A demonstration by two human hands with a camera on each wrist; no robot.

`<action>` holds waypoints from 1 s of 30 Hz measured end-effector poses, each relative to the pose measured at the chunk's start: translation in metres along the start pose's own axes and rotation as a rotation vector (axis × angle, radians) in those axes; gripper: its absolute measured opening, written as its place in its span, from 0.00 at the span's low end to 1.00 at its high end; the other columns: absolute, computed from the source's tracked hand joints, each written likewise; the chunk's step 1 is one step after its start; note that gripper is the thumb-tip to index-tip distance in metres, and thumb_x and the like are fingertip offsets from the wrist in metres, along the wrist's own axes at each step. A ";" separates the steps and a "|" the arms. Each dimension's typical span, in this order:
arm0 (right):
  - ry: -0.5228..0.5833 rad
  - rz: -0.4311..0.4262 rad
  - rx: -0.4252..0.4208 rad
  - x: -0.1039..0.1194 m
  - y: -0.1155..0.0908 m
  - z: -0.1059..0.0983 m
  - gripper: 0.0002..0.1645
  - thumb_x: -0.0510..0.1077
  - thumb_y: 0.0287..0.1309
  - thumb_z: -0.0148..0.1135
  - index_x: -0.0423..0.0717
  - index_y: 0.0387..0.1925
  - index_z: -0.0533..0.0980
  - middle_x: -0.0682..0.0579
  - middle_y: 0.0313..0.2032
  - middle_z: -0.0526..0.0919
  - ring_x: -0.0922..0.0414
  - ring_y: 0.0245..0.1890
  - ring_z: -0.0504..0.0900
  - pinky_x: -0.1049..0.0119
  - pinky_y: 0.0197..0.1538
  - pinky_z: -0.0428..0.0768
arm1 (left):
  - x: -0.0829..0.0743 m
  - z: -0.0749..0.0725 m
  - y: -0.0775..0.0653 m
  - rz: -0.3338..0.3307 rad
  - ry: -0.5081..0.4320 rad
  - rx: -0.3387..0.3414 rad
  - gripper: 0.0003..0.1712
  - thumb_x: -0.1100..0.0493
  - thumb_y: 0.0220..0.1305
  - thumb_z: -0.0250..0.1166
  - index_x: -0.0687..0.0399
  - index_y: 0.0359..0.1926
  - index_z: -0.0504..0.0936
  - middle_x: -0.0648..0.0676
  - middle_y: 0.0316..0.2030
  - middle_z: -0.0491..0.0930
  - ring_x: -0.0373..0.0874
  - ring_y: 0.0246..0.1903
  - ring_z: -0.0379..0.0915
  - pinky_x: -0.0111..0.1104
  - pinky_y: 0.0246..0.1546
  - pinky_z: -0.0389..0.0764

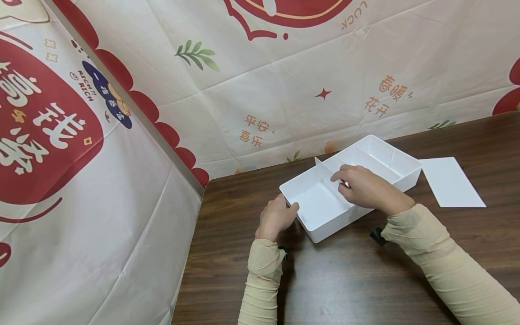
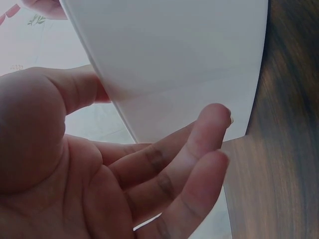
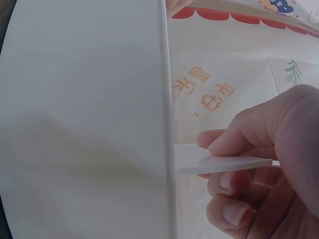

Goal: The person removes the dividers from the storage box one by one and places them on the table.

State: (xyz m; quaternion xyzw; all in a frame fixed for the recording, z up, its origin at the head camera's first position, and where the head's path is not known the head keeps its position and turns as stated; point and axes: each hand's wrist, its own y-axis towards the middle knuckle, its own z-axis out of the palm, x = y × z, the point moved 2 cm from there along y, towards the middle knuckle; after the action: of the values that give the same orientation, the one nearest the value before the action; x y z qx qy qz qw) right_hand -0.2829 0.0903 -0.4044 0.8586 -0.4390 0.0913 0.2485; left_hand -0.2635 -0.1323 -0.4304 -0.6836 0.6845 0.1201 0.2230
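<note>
A long white plastic box sits at an angle on the table. My left hand grips its left end, thumb over the rim and fingers along the outer wall. In the left wrist view, some fingers lie loosely by that wall. My right hand reaches over the box and pinches a thin white divider between thumb and fingers. In the right wrist view the divider rises above the box rim; one corner sticks up at the far wall. Its lower edge is hard to make out.
A second crosswise divider stands in the right part of the box. Beyond the box's right end, a flat white panel lies on the brown wooden table. Printed cloth hangs behind and at the left.
</note>
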 end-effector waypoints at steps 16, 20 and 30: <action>0.002 -0.016 -0.018 0.001 0.000 -0.002 0.15 0.29 0.48 0.55 0.31 0.38 0.81 0.41 0.32 0.82 0.53 0.26 0.73 0.58 0.31 0.74 | 0.000 0.000 0.000 -0.007 0.003 -0.013 0.28 0.43 0.63 0.53 0.59 0.54 0.75 0.60 0.44 0.82 0.49 0.35 0.75 0.47 0.40 0.76; 0.005 -0.014 -0.022 0.002 0.000 -0.003 0.15 0.29 0.48 0.55 0.31 0.38 0.81 0.41 0.33 0.82 0.53 0.26 0.73 0.58 0.31 0.74 | 0.000 0.000 0.000 -0.003 0.003 -0.014 0.28 0.43 0.63 0.53 0.59 0.54 0.75 0.60 0.43 0.82 0.49 0.34 0.74 0.47 0.39 0.76; 0.026 0.002 -0.006 0.002 -0.001 -0.004 0.15 0.29 0.49 0.55 0.31 0.39 0.81 0.40 0.33 0.82 0.53 0.26 0.73 0.59 0.30 0.74 | 0.001 0.002 0.001 -0.001 -0.011 -0.010 0.27 0.43 0.63 0.54 0.60 0.52 0.75 0.57 0.37 0.82 0.48 0.30 0.72 0.44 0.35 0.75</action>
State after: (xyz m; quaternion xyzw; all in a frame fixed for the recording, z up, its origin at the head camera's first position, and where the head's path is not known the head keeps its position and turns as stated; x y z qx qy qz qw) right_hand -0.2808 0.0912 -0.4007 0.8560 -0.4371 0.1014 0.2567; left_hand -0.2643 -0.1324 -0.4328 -0.6843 0.6825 0.1269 0.2234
